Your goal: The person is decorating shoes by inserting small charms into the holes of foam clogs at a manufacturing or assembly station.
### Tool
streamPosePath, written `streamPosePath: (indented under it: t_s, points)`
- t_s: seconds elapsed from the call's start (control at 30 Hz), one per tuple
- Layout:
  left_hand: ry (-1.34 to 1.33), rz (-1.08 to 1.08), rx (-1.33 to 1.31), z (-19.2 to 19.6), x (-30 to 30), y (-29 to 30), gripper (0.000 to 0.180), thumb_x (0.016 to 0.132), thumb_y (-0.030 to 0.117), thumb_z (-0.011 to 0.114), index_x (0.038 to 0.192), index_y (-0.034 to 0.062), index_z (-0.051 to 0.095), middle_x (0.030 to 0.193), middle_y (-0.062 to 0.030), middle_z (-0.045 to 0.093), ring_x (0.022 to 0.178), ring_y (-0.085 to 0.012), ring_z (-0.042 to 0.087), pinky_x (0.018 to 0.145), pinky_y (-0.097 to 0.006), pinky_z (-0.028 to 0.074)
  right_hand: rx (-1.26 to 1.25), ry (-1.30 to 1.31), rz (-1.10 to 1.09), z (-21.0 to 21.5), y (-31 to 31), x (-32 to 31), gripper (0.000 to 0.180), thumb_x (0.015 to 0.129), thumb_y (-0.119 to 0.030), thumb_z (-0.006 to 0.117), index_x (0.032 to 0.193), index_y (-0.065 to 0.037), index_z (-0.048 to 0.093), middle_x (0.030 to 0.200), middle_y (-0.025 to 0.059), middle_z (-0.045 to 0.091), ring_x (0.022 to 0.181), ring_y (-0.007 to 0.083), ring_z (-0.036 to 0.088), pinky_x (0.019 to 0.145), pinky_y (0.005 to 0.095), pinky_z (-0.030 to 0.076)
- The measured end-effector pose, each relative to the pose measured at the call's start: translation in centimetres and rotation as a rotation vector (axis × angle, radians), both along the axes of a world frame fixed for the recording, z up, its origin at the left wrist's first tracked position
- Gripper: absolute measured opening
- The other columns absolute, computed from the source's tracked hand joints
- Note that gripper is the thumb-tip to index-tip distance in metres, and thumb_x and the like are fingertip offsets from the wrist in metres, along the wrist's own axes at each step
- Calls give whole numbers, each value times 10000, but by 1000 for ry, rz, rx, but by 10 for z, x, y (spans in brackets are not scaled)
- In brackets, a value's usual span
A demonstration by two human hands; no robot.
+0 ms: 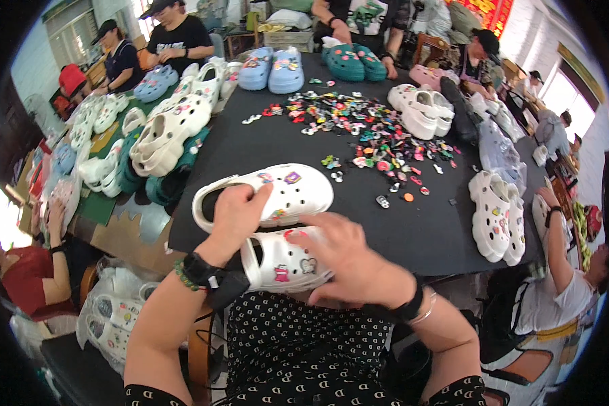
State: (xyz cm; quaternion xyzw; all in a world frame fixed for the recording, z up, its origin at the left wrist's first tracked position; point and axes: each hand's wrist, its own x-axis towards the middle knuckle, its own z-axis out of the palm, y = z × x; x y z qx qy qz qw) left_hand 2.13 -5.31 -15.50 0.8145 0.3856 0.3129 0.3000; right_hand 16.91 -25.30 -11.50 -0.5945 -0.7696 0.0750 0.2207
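— Black cloth covers the long work table (pixel 412 237); how much of it is bare?

— A wide bare stretch runs from the near edge up to a scatter of small coloured shoe charms (pixel 365 132) in the middle. Heaps of white foam clogs (pixel 162 139) crowd the left edge, a white pair (pixel 499 216) sits by the right edge, and light blue clogs (pixel 272 69) and dark green clogs (pixel 355 62) line the far end.

— Where are the hands?

— At the near edge. The left hand (pixel 237 215) lies on a white perforated foam clog with charms (pixel 277 193), fingers curled over its heel opening and strap, gripping it. That clog rests on the cloth just inside the edge.

— And the right?

— The right hand (pixel 348 260) presses on a second white foam clog bearing charms (pixel 284 260), fingers spread across its toe and side. This clog overhangs the near edge, above the lap, touching the first clog.

— Others nearby?

— People sit along both sides and the far end.
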Motion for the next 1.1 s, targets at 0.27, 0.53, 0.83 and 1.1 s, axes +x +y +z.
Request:
streamPosePath:
  t_s: [0.27,0.53,0.83,1.1]
  points:
    - [-22,-50,-69,26,8,45,508,879,304,688,597,-82,516,479,-72,400,477,-118,351,464,-374,315,196,-83,-129,-41,32,-10,756,694,-235,803,1361,-146,460,1428,150,396,1322,340,382,1059,534,319]
    - [22,-27,462,46,-19,25,274,948,245,583,1056,-6,598,1093,-181,572,1021,-318,539,890,-405,419,215,293,-51,-24,37,67,397,777,-130,745,1141,-52,606,1254,168,540,1169,351,537,989,405,467]
    - [-49,-111,115,63,-54,-65,164,833,69,688,908,12,554,862,-116,585,776,-259,551,691,-348,450,-49,-65,-462,-60,14,225,391,684,-73,794,1044,-75,642,1032,124,598,993,322,595,864,406,489]
    - [-41,-96,600,73,-46,-82,184,768,38,723,884,30,580,932,-133,584,894,-338,542,819,-412,431,-95,131,-516,-72,14,240,239,640,-39,798,808,-37,628,875,114,600,868,301,600,752,390,498]
